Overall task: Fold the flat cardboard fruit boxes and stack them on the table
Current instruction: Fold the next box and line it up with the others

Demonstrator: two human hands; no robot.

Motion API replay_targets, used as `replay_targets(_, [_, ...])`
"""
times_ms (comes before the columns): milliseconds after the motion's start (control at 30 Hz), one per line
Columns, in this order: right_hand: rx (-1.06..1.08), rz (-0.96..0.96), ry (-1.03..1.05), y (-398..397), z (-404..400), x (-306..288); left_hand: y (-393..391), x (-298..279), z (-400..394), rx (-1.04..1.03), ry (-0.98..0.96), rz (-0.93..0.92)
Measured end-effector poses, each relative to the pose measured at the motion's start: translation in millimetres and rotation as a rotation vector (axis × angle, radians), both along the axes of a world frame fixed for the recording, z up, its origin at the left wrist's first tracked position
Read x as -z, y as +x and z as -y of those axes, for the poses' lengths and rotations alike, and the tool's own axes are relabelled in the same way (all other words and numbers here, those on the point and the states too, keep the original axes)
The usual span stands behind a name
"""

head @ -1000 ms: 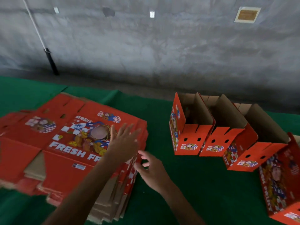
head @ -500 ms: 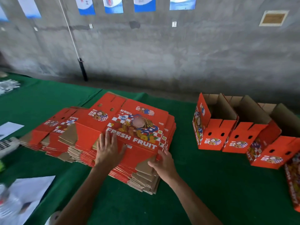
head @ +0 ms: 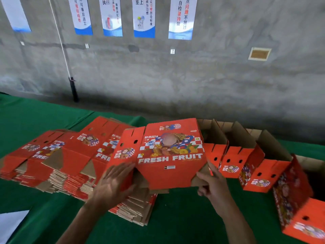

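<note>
A flat red "FRESH FRUIT" box [head: 168, 155] is raised off the pile, tilted up toward me. My left hand [head: 114, 184] presses against its lower left flap, fingers spread. My right hand [head: 212, 184] grips its lower right corner. Beneath and to the left lies the pile of flat red boxes [head: 70, 161], brown edges showing. To the right stands a row of folded boxes [head: 246, 155], open at the top, leaning against one another.
The green table cloth [head: 184, 217] covers the table. Another folded box [head: 297, 205] stands at the far right, close to me. White paper [head: 10, 224] lies at the lower left. A grey wall with hanging posters rises behind the table.
The top flat box has come up off the pile and shifted right, held between both hands. My view has tilted upward, showing more of the wall.
</note>
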State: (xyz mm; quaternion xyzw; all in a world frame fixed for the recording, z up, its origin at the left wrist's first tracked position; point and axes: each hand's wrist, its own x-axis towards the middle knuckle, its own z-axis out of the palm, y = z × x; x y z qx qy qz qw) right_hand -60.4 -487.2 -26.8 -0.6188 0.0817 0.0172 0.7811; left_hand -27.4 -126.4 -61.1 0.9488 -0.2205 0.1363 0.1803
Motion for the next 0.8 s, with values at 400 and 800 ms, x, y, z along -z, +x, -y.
replay_targets(400, [0.381, -0.002, -0.189, -56.3, 129.9, -33.7, -11.6, -1.2, 96.0, 0.367, -0.051, 0.06])
replay_targets(800, [0.535, 0.16, -0.397, -94.2, 187.1, -61.2, 5.3, -69.8, 136.3, -0.032, -0.992, -0.157])
